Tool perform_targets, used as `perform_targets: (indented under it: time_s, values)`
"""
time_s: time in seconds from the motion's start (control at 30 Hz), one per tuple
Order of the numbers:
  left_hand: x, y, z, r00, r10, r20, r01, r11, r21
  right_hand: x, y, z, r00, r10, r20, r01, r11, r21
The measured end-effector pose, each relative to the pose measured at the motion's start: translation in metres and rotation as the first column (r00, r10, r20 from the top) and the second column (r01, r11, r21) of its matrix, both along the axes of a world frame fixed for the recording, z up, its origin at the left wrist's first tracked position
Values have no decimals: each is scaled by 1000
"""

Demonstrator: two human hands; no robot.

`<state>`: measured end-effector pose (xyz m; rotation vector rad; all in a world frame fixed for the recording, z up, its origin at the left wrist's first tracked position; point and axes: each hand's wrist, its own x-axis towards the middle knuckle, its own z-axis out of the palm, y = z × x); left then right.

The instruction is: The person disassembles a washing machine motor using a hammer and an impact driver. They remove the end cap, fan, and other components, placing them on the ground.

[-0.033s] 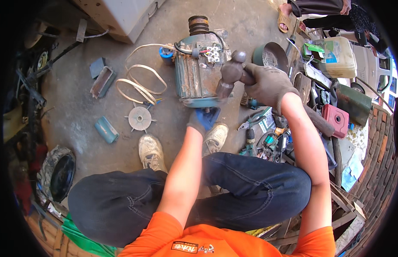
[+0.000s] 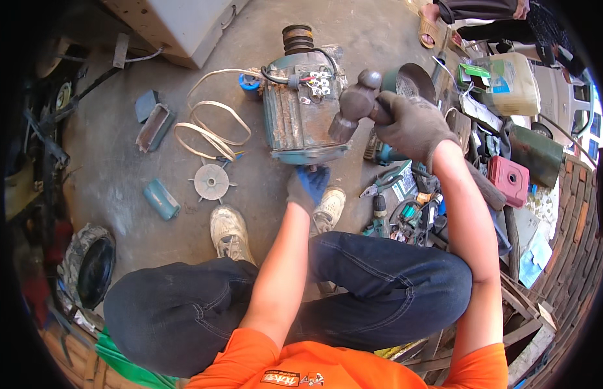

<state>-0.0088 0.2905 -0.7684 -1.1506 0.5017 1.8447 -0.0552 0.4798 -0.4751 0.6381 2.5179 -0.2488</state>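
Observation:
A worn green electric motor (image 2: 295, 107) lies on the floor in front of me, its grooved pulley (image 2: 297, 39) at the far end and its wiring terminals (image 2: 320, 83) exposed on top. My left hand (image 2: 308, 184), in a grey and blue glove, is closed around the shaft stub at the motor's near end; the fingertips are partly hidden. My gloved right hand (image 2: 415, 126) grips a ball-peen hammer (image 2: 357, 104) close behind its head. The hammer head is over the motor's right side; whether it touches cannot be made out. Its handle runs back under my right forearm.
A fan wheel (image 2: 211, 182), a pale cable (image 2: 211, 133) and small metal boxes (image 2: 155, 128) lie left of the motor. On the right are a round green cover (image 2: 412, 84), pliers (image 2: 382, 183), a power drill (image 2: 379, 214) and a red case (image 2: 508, 179). Another person's sandalled foot (image 2: 428, 29) is beyond.
My right hand and the hammer have shifted slightly to the right. My left hand's glove has turned a little at the shaft. The motor stays in place.

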Motion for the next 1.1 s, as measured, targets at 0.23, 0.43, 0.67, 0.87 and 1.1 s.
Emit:
perform_targets:
  time_s: [0.23,0.43,0.67,0.87,1.1]
  values:
    - [-9,-13,54,901,131,-412,-120,991,53,1,1,17,995,-72,75,69,997,36]
    - [-16,-8,43,939,235,-249,-182,958,220,2,-2,15,992,-35,125,33,999,14]
    - [-17,-9,52,929,167,-331,-129,982,135,-7,-14,7,984,-5,175,14,999,-52]
    - [-14,-7,50,900,148,-410,-114,988,106,-9,12,11,981,-131,-142,134,991,16]
    - [-12,-6,50,904,135,-406,-113,991,78,-14,-23,-1,970,49,240,-51,999,1]
